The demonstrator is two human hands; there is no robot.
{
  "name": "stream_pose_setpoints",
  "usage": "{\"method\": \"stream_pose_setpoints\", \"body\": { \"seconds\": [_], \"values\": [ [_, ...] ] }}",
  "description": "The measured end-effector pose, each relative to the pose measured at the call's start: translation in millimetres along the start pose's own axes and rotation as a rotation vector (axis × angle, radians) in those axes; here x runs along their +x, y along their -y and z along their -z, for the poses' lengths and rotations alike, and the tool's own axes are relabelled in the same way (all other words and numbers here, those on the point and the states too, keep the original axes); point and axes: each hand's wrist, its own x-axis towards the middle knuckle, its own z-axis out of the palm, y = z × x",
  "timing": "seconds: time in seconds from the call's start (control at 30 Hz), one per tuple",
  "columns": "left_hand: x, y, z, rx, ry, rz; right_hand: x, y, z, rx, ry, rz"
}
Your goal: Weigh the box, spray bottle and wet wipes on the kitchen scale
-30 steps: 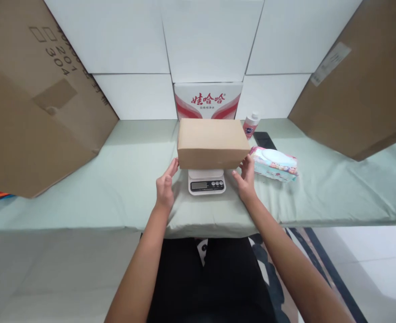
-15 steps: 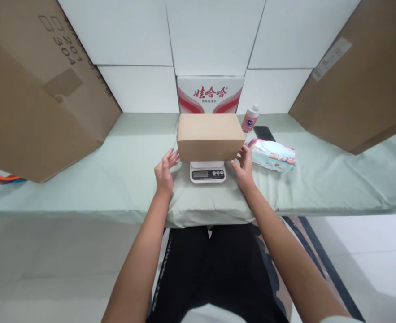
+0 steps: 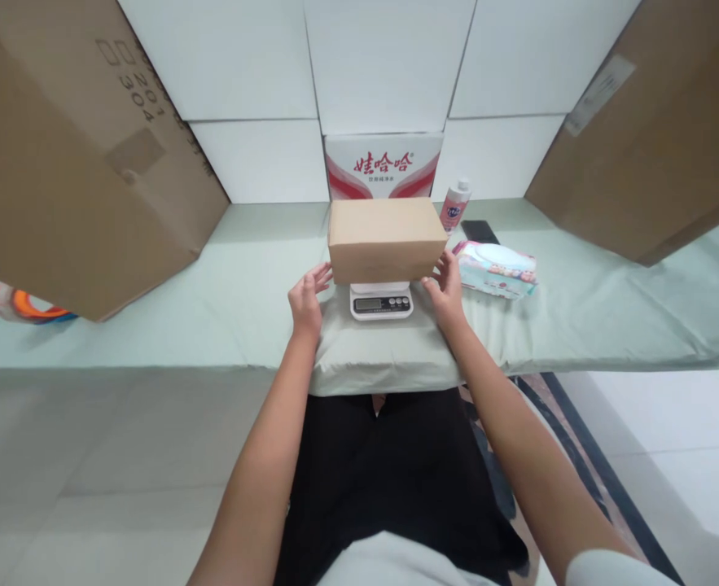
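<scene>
Since a second ago both hands have closed in on the box: the left hand (image 3: 306, 299), which hung a little apart from the lower left corner, now has its fingertips at that corner, and the right hand (image 3: 443, 289) has come up against the lower right corner. The view has also tipped down a little, so more of the person's lap shows.

Nearest the camera, the two bare forearms reach forward over dark trousers toward the counter (image 3: 212, 317), which is covered with a pale green cloth. The left fingers (image 3: 321, 275) are spread and loosely curled, their tips at or touching the box's near left edge; they are not wrapped around anything. The right fingers (image 3: 448, 264) are likewise open and lie against the near right edge. Whether either hand actually presses on the cardboard cannot be told.

Between the hands sits a small white kitchen scale (image 3: 382, 301) with a grey display and dark buttons facing the person. The plain brown cardboard box (image 3: 387, 238) rests level on the scale's platform, overhanging it on both sides.

Just right of the box lies a soft pack of wipes (image 3: 498, 268), with a dark phone (image 3: 479, 231) beyond it. Farther back a small pink-labelled bottle (image 3: 455, 206) stands upright beside a white carton with red characters (image 3: 383, 167), which leans at the white wall. Large brown cartons (image 3: 72, 163) flank the counter on either side.
</scene>
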Motion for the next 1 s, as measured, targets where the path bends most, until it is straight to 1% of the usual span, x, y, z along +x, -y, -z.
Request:
{"method": "stream_pose_setpoints", "body": {
  "seconds": [0.27,0.3,0.4,0.47,0.53,0.6,0.7,0.8,0.87,0.93,1.0],
  "values": [
    [-3,0,2.6,0.08,-0.011,-0.039,-4,12,0,-0.056,0.014,-0.014],
    [-3,-1,2.9,0.1,-0.013,-0.052,-4,14,1,-0.091,-0.008,-0.003],
    [-3,0,3.8,0.158,-0.026,-0.091,-5,19,4,-0.206,-0.14,0.019],
    [-2,2,4.0,0.168,-0.026,-0.086,-5,21,5,-0.226,-0.19,0.01],
    [-2,5,3.9,0.174,0.0,-0.067,-6,20,4,-0.221,-0.167,0.0],
    [-3,5,3.2,0.176,0.017,-0.053,-7,19,2,-0.23,-0.113,0.007],
    [0,-1,0.8,0.136,0.021,-0.017,-3,23,-1,-0.235,-0.055,0.011],
    [15,-15,-4.4,0.09,0.065,0.041,16,34,-6,-0.195,-0.054,-0.041],
    [35,-22,-10.0,0.072,0.104,0.064,39,40,-13,-0.156,-0.063,-0.085],
    [62,-20,-17.4,0.042,0.124,0.084,66,36,-24,-0.121,-0.064,-0.119],
    [89,-8,-25.8,0.005,0.123,0.133,91,21,-36,-0.092,-0.065,-0.139]
  ]
}}
